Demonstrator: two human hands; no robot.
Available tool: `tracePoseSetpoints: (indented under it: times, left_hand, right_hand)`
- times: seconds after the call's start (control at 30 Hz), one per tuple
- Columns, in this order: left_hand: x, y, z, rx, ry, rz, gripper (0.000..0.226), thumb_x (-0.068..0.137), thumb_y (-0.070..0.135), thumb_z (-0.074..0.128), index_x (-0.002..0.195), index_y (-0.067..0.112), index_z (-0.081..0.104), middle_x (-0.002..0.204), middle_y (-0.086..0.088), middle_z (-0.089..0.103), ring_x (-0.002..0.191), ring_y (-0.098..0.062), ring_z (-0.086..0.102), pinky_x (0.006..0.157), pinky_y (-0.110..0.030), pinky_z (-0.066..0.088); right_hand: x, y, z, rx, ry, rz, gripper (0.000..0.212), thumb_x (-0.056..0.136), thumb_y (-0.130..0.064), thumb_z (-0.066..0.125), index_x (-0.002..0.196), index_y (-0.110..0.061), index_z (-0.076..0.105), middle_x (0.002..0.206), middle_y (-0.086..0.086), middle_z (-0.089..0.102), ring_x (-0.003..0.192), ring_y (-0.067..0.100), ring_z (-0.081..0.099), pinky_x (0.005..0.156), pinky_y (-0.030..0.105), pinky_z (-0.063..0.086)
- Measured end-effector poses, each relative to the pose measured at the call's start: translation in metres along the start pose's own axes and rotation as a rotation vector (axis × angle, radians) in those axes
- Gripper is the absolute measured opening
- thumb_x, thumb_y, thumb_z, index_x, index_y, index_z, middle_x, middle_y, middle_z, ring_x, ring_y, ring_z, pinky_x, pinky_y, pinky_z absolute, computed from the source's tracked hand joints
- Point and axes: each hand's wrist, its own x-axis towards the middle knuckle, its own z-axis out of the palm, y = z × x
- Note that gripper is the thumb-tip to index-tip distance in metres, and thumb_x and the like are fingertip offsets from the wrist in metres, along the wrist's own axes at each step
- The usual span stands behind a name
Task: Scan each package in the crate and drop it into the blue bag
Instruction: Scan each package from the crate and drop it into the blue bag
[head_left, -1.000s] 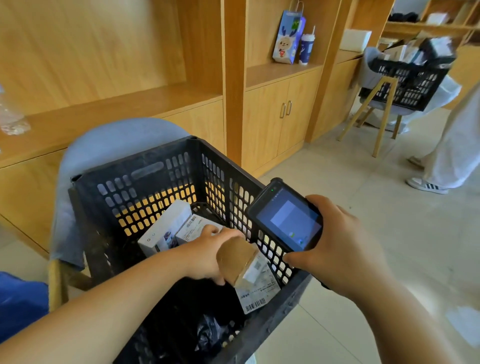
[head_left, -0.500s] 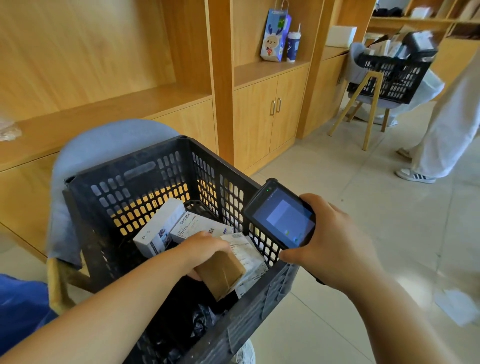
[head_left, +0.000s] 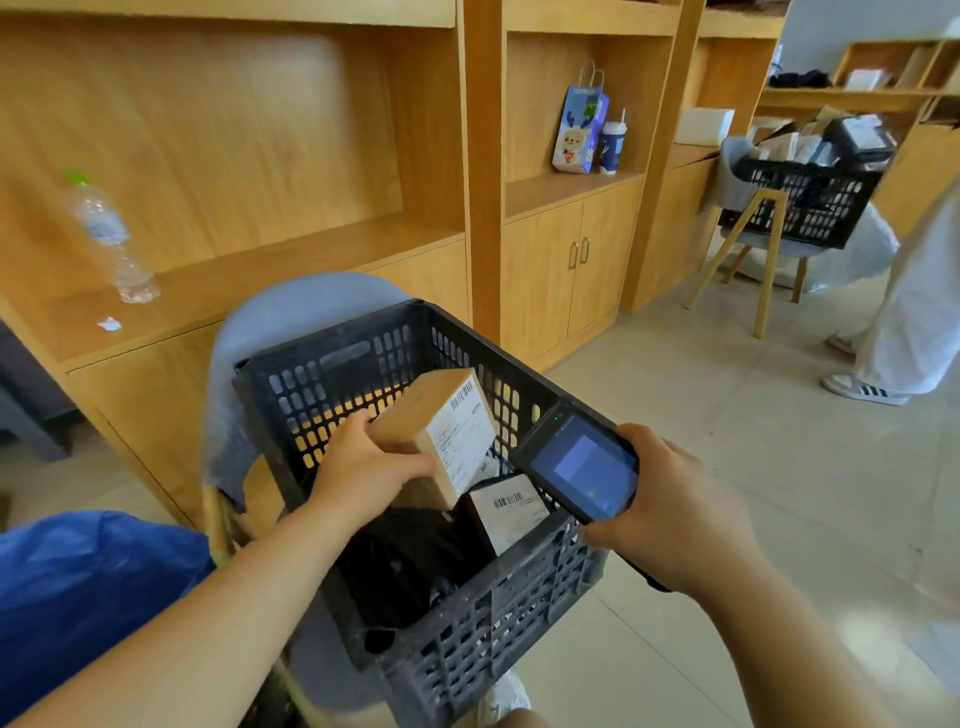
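Observation:
A black plastic crate (head_left: 467, 639) stands on a grey chair in front of me. My left hand (head_left: 363, 470) grips a brown cardboard package (head_left: 434, 431) and holds it above the crate, its white label turned toward the right. My right hand (head_left: 670, 506) holds a handheld scanner (head_left: 579, 465) at the crate's right rim, screen lit and facing up. Another labelled package (head_left: 506, 506) lies inside the crate just below the scanner. The blue bag (head_left: 88, 582) sits at the lower left, beside the chair.
Wooden shelving and cabinets (head_left: 571, 249) run along the back. A water bottle (head_left: 111, 239) stands on the left shelf. A second crate (head_left: 810, 202) full of parcels sits on a chair at the right, next to a person in white trousers (head_left: 909, 332). Tiled floor (head_left: 753, 467) lies to the right.
My left hand has lifted the brown package up out of the crate and turned its label toward the scanner. The camera view has tilted up and shifted.

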Motion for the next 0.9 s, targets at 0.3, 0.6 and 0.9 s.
tracePoseSetpoints:
  times: [0.3,0.6,0.9]
  left_hand:
    - [-0.037,-0.006,-0.048,0.073,0.250,0.225,0.096,0.048,0.038,0.090,0.129,0.025,0.041,0.119,0.010,0.039,0.104,-0.009,0.042,0.083,-0.028,0.037]
    - [-0.055,-0.011,-0.070,0.045,0.287,0.255,0.098,0.051,0.037,0.090,0.133,0.025,0.039,0.126,0.004,0.042,0.107,-0.011,0.042,0.086,-0.030,0.039]
    - [-0.068,-0.019,-0.083,-0.020,0.319,0.263,0.099,0.057,0.034,0.090,0.139,0.022,0.036,0.130,0.005,0.042,0.114,-0.012,0.042,0.092,-0.031,0.040]
  right_hand:
    - [-0.029,-0.031,-0.016,-0.016,-0.008,-0.073,0.099,0.049,-0.053,0.075,0.135,-0.033,0.030,0.096,-0.012,0.045,0.081,0.014,0.054,0.064,0.037,0.055]
    - [-0.047,-0.049,-0.029,-0.048,-0.012,-0.130,0.100,0.050,-0.051,0.077,0.137,-0.033,0.031,0.097,-0.012,0.045,0.081,0.015,0.052,0.060,0.031,0.050]
    - [-0.058,-0.063,-0.027,-0.064,0.010,-0.198,0.096,0.054,-0.053,0.075,0.136,-0.033,0.029,0.096,-0.016,0.040,0.079,0.010,0.047,0.049,0.019,0.032]
